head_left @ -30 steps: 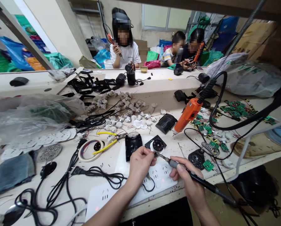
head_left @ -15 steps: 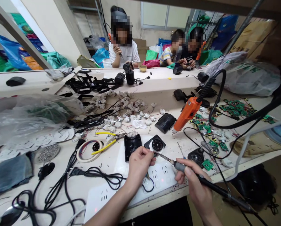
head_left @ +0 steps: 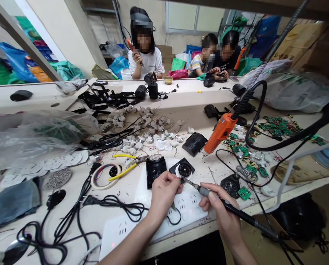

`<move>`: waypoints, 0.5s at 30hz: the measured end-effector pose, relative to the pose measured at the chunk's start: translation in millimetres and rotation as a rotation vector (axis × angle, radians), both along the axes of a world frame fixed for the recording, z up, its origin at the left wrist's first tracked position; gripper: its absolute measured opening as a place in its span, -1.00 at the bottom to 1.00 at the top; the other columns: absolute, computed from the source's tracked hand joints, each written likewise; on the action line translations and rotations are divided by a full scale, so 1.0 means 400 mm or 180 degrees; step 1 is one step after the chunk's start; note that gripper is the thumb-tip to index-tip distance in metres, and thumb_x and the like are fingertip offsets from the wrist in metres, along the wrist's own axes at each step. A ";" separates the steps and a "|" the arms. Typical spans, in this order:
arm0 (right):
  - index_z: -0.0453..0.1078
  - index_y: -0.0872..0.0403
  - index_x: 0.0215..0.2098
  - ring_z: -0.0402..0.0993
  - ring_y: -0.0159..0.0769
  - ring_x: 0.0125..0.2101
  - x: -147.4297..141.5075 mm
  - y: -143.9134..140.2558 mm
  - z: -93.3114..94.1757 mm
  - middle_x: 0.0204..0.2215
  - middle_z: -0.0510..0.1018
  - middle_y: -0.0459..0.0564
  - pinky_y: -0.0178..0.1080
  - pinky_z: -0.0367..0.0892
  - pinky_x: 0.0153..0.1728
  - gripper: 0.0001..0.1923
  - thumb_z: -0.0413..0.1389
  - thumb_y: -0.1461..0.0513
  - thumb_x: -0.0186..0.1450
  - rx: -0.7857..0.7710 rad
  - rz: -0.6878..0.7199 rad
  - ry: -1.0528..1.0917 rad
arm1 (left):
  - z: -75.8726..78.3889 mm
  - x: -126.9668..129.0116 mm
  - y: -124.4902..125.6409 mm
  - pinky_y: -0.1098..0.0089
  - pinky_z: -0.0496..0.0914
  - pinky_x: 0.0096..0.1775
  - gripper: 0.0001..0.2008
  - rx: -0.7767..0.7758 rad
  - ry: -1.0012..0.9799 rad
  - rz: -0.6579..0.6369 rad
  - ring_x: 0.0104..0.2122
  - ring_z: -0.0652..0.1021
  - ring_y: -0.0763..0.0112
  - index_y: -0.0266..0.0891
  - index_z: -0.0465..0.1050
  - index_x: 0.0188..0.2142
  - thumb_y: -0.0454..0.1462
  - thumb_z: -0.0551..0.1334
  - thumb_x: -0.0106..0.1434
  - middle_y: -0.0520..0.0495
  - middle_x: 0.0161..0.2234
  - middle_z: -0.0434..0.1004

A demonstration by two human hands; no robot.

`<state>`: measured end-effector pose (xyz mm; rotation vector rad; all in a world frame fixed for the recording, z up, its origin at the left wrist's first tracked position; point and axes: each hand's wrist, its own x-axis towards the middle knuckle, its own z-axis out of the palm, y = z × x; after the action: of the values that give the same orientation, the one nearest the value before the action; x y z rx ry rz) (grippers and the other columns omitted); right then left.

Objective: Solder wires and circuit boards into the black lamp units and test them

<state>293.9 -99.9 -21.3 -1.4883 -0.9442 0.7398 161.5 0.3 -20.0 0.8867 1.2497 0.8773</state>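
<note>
Both bare forearms rose from the bottom edge of the view and converged toward the middle. The left hand (head_left: pixel 162 193) was curled with its back to the camera, thumb and forefinger pinched together at the upper right. The right hand (head_left: pixel 222 213) lay just beside it, well below and to the right, fingers wrapped in a pen-like grip, thumb on top pointing up-left, wrist bent and forearm slanting down toward the lower right.
</note>
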 end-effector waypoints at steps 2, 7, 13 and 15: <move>0.52 0.08 -0.13 0.41 -0.33 -0.57 -0.004 0.000 0.004 -0.59 0.53 -0.10 -0.29 0.38 -0.50 -0.65 0.06 0.02 0.34 -0.0029 -0.0013 0.0006 | -0.002 0.000 0.000 0.46 0.44 -0.52 -0.78 -0.0002 0.0005 0.0007 -0.56 0.57 0.43 -0.24 0.30 -0.64 -0.21 0.31 -0.10 -0.01 -0.43 0.49; 0.52 0.06 -0.14 0.41 -0.34 -0.57 -0.007 0.000 0.008 -0.59 0.54 -0.11 -0.31 0.37 -0.50 -0.66 0.07 0.02 0.33 -0.0029 -0.0030 0.0001 | -0.006 0.001 0.000 0.45 0.45 -0.51 -0.78 0.0007 0.0034 0.0023 -0.55 0.57 0.42 -0.25 0.31 -0.63 -0.20 0.32 -0.08 -0.03 -0.41 0.50; 0.53 0.07 -0.14 0.42 -0.33 -0.57 -0.008 0.003 0.008 -0.59 0.54 -0.10 -0.30 0.39 -0.51 -0.65 0.07 0.02 0.33 -0.0024 -0.0017 -0.0012 | -0.008 0.003 -0.001 0.45 0.47 -0.50 -0.78 0.0051 0.0069 0.0008 -0.55 0.57 0.42 -0.25 0.31 -0.61 -0.20 0.31 -0.07 -0.03 -0.41 0.50; 0.53 0.07 -0.15 0.42 -0.35 -0.58 -0.008 0.003 0.007 -0.59 0.54 -0.10 -0.31 0.39 -0.51 -0.66 0.07 0.02 0.34 -0.0011 -0.0024 0.0007 | -0.010 0.002 -0.001 0.45 0.47 -0.50 -0.78 0.0062 0.0053 0.0019 -0.55 0.57 0.43 -0.25 0.30 -0.61 -0.20 0.31 -0.06 -0.03 -0.41 0.50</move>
<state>290.7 -98.8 -18.6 -1.4930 -0.9355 0.7379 162.2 -0.3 -23.8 0.9079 1.2605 0.8899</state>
